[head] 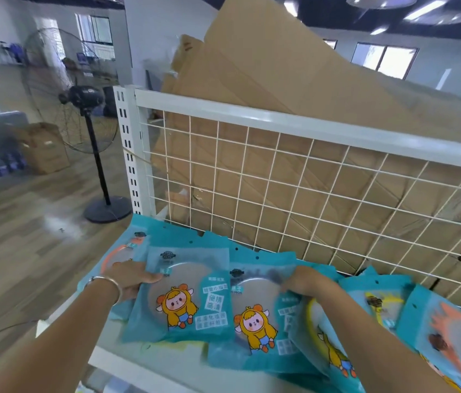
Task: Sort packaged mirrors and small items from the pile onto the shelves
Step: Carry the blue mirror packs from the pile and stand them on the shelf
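Note:
Several teal packaged mirrors lie overlapping on the white shelf (pixel 127 364). My left hand (pixel 133 279), with a silver bracelet on its wrist, grips the left edge of a mirror pack (pixel 184 302) printed with a yellow cartoon figure. A second pack with the same figure (pixel 255 316) lies just to its right. My right hand (pixel 306 280) rests on the right edge of that second pack, fingers curled over it. More packs with yellow-rimmed (pixel 325 324) and orange (pixel 447 330) designs lie to the right, partly under my right forearm.
A white wire grid panel (pixel 280 177) backs the shelf, with flattened cardboard sheets (pixel 266 66) leaning behind it. A black standing fan (pixel 90 103) is on the wooden floor to the left, near a cardboard box (pixel 45 148). An orange-rimmed pack (pixel 118 251) lies at the shelf's left end.

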Available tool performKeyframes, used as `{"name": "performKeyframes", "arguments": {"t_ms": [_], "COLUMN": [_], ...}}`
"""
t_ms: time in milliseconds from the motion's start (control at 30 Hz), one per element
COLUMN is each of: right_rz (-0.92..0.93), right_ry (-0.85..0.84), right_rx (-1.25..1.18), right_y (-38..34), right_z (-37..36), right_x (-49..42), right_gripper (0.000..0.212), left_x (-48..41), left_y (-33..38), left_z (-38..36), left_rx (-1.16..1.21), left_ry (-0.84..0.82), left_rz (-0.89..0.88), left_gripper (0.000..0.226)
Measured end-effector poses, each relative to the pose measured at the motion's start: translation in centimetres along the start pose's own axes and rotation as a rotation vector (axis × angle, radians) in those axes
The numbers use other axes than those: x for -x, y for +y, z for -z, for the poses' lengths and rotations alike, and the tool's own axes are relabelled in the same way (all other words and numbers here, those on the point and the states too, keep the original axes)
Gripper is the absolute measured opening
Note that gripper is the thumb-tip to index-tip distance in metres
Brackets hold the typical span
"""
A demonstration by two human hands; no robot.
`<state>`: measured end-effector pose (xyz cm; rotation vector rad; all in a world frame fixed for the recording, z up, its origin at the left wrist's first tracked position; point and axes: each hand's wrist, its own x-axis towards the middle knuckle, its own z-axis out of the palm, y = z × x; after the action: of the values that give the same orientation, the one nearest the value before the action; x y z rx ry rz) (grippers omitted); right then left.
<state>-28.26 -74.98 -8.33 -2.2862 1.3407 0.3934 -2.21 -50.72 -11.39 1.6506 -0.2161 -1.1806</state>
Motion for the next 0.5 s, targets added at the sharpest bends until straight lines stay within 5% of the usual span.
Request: {"name": "performKeyframes", "arguments": {"t_ms": [133, 300, 500], "right_rz": [-0.002, 0.015, -0.013], "right_ry": [0.004, 0.208, -0.007], "right_rx": [-0.062, -0.141, -0.088], "right_y": [-0.7, -1.1, -0.8], "right_z": [-0.1, 1.7, 0.7], "right_x": [-0.5, -0.7, 0.6], "right_gripper": [0.039, 0.031, 0.040], "left_x": [0.1, 0.3, -0.1], "left_y": [-0.1, -0.2, -0.6], "left_z": [-0.2, -0.2, -0.2], "left_rx": [-0.043, -0.074, -0.144], "left_ry": [0.054, 0.073, 0.125], "left_rz": [-0.017, -0.019, -0.031], "left_gripper": [0.035, 0.034, 0.029]}}
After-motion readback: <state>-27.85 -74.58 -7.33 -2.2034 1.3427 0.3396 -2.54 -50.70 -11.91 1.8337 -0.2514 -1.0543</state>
